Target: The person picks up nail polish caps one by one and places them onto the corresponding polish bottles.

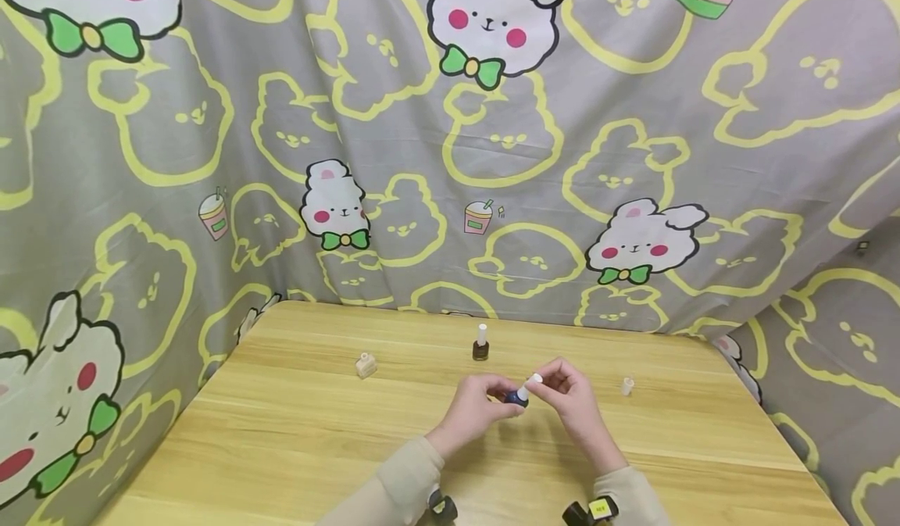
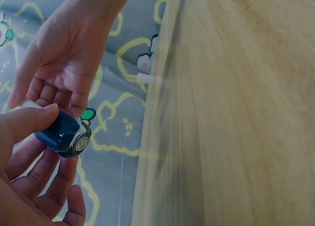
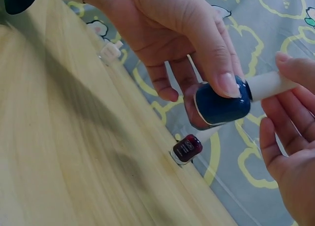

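left hand (image 1: 478,406) pinches blue bottle (image 3: 221,107) between thumb (image 3: 228,83) and fingers (image 3: 183,72)

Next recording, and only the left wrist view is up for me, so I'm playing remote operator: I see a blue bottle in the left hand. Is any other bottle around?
Observer: Yes, the head view shows a capped dark red bottle standing on the table, beyond the hands.

Operator: Any without a cap?

Observer: A pale bottle, off to the person's left, its neck bare.

Operator: My view hides the neck of the blue bottle. What's there?

Observer: In the right wrist view, a white cap at the neck, pinched by the right hand.
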The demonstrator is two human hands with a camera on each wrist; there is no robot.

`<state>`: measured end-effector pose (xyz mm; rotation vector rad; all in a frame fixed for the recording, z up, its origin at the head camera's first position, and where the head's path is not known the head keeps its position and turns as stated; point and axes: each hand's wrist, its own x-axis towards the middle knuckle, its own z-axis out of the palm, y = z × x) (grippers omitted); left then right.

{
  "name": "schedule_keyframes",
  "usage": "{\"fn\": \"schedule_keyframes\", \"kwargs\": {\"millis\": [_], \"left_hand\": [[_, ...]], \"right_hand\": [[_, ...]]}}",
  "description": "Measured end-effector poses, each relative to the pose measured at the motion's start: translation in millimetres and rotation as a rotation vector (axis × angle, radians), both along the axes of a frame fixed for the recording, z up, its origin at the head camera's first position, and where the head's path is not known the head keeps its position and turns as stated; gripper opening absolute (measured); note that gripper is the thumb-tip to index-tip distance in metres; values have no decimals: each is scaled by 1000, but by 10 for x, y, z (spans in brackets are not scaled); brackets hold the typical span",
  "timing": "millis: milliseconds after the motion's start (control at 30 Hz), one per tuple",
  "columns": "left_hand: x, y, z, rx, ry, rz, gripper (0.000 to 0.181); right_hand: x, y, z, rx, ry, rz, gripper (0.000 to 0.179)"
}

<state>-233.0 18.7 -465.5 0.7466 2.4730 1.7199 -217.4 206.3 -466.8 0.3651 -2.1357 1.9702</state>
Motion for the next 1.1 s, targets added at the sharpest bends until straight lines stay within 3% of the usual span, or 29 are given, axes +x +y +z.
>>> {"fn": "schedule_keyframes", "kwargs": {"millis": [200, 467, 567, 833, 1100], "left_hand": [[12, 8, -1, -3, -4, 3, 21], [14, 6, 15, -9, -14, 12, 20], [15, 5, 21, -3, -20, 17, 21], [28, -1, 49, 11, -24, 22, 22], [28, -3, 45, 18, -14, 25, 22]], "right_hand": [[-1, -86, -7, -20, -21, -112, 22], [19, -135, 40, -40, -30, -129, 26], [14, -110, 42, -54, -21, -80, 27], [-29, 29, -14, -101, 54, 152, 43], [-40, 70, -16, -64, 8, 245, 43]]}}
